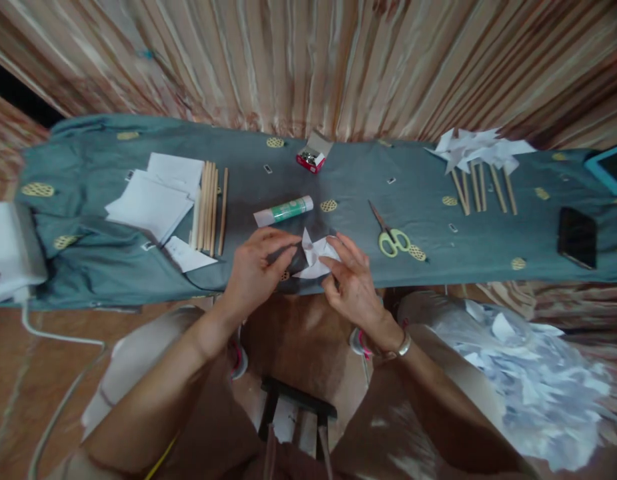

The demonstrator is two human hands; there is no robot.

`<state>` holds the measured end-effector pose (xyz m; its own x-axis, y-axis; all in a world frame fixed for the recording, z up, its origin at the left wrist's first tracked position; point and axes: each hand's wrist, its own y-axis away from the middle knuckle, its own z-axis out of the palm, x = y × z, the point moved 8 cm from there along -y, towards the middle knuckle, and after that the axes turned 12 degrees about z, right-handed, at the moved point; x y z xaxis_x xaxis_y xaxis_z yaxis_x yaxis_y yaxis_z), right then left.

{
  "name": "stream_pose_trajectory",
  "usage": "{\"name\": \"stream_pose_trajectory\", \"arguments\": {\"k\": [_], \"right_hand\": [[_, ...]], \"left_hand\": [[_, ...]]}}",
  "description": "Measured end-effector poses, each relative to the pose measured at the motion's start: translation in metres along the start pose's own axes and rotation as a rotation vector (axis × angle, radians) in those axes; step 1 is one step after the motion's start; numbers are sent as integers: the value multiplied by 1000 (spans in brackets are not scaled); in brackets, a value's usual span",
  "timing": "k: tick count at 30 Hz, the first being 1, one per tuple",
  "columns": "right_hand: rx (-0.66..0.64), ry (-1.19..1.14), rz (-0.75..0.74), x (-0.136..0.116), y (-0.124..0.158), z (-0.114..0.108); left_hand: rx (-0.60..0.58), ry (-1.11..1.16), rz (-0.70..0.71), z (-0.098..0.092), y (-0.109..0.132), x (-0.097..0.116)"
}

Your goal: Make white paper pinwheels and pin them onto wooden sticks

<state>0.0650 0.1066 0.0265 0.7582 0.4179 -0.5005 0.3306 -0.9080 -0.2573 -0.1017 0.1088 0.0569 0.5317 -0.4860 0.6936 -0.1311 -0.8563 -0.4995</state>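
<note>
A small white paper pinwheel (pixel 312 257) with folded blades lies near the front edge of the cloth-covered table. My right hand (pixel 351 277) has its fingers and thumb on the pinwheel's right side and grips it. My left hand (pixel 255 267) is just left of it, thumb and forefinger slightly apart, the fingertips close to a blade. Nothing shows between those fingers. Behind the hands lies a glue stick (pixel 285 211) with a green label. To the right are scissors (pixel 393 240) with yellow-green handles.
Left are white paper sheets (pixel 155 203), a paper piece (pixel 188 255) and several wooden sticks (pixel 208 207). A small red box (pixel 311 159) of metal bits stands at the back. Finished pinwheels on sticks (pixel 478 150), a phone (pixel 577 237) and a bag of paper scraps (pixel 543 387) are right.
</note>
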Motion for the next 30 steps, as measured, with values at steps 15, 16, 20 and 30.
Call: {"name": "stream_pose_trajectory", "arguments": {"k": [15,16,20,30], "right_hand": [[-6,-228,329,39,-14,-21],[-17,-226,364,42,-14,-20],[-19,-243,429,45,-12,-14],[79,-688,487,62,-24,-6]], "left_hand": [[132,328,-266,22,7,-30],[140,350,-285,23,8,-31],[181,454,-361,26,11,-37],[302,587,-523,34,24,-51]]}}
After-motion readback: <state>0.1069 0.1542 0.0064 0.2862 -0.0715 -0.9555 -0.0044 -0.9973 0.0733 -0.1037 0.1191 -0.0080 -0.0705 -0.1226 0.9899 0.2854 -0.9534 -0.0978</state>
